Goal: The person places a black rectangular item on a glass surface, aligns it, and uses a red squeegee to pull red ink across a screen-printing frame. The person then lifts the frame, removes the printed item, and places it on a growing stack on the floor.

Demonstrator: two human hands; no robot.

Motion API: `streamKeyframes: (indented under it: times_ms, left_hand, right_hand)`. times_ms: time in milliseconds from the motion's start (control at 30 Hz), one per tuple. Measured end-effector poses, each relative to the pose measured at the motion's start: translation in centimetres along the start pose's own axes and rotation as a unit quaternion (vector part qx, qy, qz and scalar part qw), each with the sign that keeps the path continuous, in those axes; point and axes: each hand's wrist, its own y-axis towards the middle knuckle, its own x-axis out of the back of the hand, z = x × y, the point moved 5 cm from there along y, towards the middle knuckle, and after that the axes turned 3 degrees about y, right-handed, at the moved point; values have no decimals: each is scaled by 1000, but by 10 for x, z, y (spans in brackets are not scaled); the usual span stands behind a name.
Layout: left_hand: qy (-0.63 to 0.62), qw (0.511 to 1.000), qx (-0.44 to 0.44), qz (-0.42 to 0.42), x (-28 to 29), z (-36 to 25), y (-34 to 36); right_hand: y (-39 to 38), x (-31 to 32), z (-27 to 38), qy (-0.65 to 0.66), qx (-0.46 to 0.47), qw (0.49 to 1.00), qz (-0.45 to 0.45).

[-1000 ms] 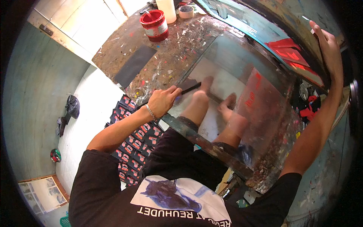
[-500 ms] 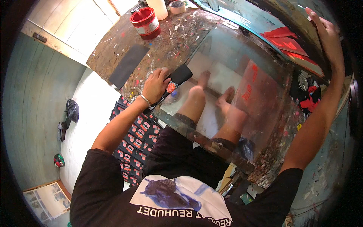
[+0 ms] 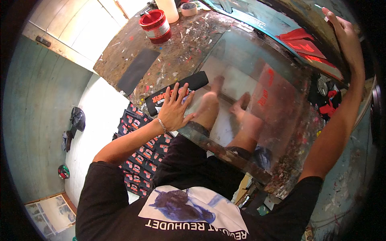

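1. A grey-green wall (image 3: 44,120) stands at far left.
2. Black printed pieces (image 3: 145,154) lie in rows right of it.
3. The left hand (image 3: 173,112), fingers spread wide, is palm down over a printed black strip (image 3: 198,80) near the glass pane's (image 3: 241,56) left edge.
4. The right hand (image 3: 345,38) is at the raised screen frame's (image 3: 281,28) outer edge; I cannot tell how tightly it grips.
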Motion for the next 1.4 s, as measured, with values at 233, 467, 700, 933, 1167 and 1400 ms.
streamKeyframes:
  times_ms: [233, 467, 700, 933, 1167, 1400]
  left_hand:
    - [-10, 997, 69, 42, -19, 35, 14]
    - [-8, 996, 79, 37, -31, 26, 7]
    - [-91, 991, 99, -29, -40, 45, 8]
    - [-154, 978, 131, -48, -28, 55, 18]
    - [-157, 973, 126, -110, -25, 74, 22]
    - [-94, 977, 55, -184, -38, 65, 7]
  right_hand:
    - [1, 1, -10, -17, 24, 1000, 3]
    - [3, 4, -13, 1, 51, 999, -16]
    - [4, 11, -14, 2, 40, 999, -20]
    - [2, 6, -12, -2, 23, 1000, -14]
    - [0, 3, -7, -5, 34, 999, -2]
    - [0, 3, -11, -20, 18, 1000, 11]
